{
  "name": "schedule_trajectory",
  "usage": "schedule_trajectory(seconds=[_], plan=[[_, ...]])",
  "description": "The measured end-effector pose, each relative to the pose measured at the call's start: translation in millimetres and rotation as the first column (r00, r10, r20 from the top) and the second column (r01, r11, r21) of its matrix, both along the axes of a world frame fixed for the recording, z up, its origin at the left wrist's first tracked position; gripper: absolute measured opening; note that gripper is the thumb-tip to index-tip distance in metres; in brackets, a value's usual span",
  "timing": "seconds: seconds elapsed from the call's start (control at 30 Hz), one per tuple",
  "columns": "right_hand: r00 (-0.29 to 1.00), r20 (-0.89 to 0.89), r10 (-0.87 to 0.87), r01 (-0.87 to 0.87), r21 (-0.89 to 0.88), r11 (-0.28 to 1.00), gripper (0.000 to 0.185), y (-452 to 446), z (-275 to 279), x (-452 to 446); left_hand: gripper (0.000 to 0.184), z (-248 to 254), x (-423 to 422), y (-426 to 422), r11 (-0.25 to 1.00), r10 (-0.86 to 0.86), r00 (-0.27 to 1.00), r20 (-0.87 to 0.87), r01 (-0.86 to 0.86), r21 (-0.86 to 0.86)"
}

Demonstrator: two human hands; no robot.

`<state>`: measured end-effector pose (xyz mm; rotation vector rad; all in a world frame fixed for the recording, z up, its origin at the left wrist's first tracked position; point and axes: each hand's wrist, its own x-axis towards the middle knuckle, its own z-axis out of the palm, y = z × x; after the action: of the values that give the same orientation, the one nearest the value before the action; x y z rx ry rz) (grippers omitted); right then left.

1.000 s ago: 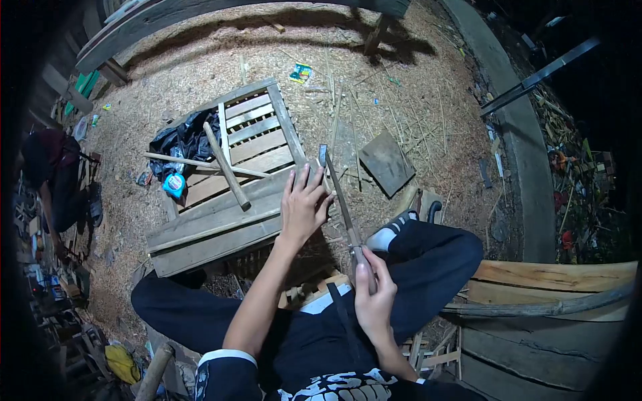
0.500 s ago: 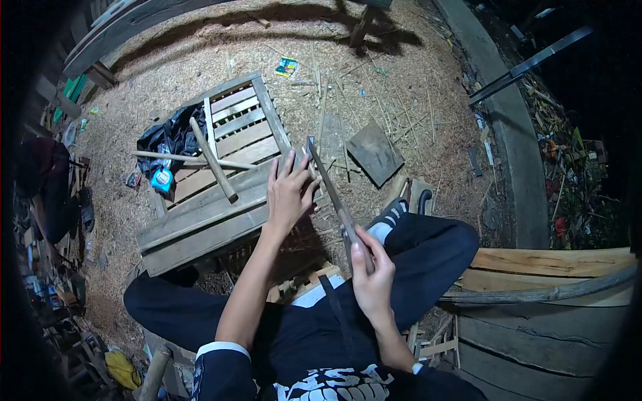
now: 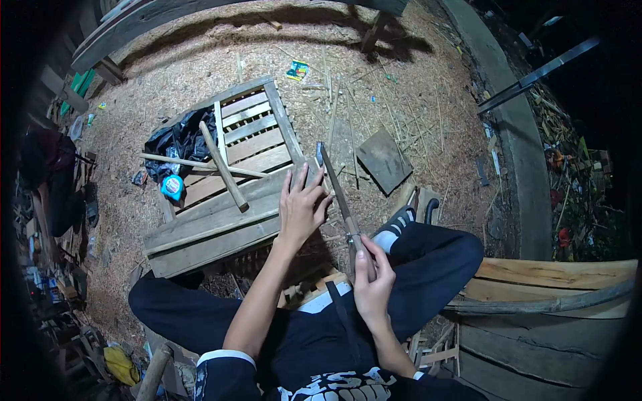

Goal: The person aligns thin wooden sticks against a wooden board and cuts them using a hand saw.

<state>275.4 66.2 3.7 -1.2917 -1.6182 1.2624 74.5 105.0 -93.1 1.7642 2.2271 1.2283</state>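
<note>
Two bare hands are at work in front of a seated person in dark trousers, with another person [image 3: 57,177] in dark clothing at the far left. Low on that side, a crumpled yellow cloth [image 3: 120,364] lies among scraps. Further right, a black plastic bag [image 3: 164,142] sits on the left part of a slatted wooden worktop [image 3: 264,159], with a blue tape measure [image 3: 172,187] just below it. A thin stick [image 3: 177,160] runs across the slats, and a thicker wooden stick [image 3: 223,167] crosses it at a slant, its lower end reaching the long front board [image 3: 200,234]. The left hand [image 3: 302,208] is over the right end of that board, fingers spread wide; whether its palm touches the wood is hidden. Just beside its fingertips is the far end of a long, narrow-bladed tool [image 3: 340,200], which slopes down and right to the right hand [image 3: 374,284]. That hand is closed around the handle, thumb laid along it. Beyond the tool, a square wooden board [image 3: 384,162] lies on the shavings-covered ground [image 3: 428,87]. At the far right, a bamboo pole [image 3: 535,307] lies across pale and grey planks [image 3: 528,347].
</note>
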Motion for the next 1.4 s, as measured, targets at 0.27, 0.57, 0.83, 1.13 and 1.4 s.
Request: schedule_trajectory(seconds=[0.27, 0.57, 0.83, 1.13, 1.4], plan=[[0.997, 0.046, 0.068, -0.070, 0.059, 0.996, 0.036, 10.7, 14.8, 3.6, 0.023, 4.0, -2.5, 1.9, 1.000, 0.005, 1.000, -0.002, -0.005, 0.001], [0.996, 0.028, 0.084, -0.085, 0.016, 0.996, 0.040, 20.5, -4.9, -18.7, 0.024, 1.8, 1.3, -9.7, 0.999, -0.043, 0.998, -0.049, 0.043, -0.007], [0.998, -0.049, 0.036, -0.036, 0.007, 0.999, 0.037, 33.1, -28.8, -25.7, 0.019, -1.2, 7.1, -1.0, 0.998, 0.060, 0.998, -0.028, -0.060, -0.002], [0.997, -0.055, 0.061, -0.055, 0.101, 0.993, 0.037, 31.5, -41.0, -18.8, 0.020, 1.8, 7.0, 0.0, 0.999, 0.047, 0.997, -0.067, -0.047, 0.004], [0.988, -0.142, 0.059, -0.050, 0.063, 0.997, 0.037, 24.7, -43.0, -25.0, 0.018, 2.2, -9.9, -2.4, 0.999, -0.051, 0.998, -0.030, 0.050, -0.017]])
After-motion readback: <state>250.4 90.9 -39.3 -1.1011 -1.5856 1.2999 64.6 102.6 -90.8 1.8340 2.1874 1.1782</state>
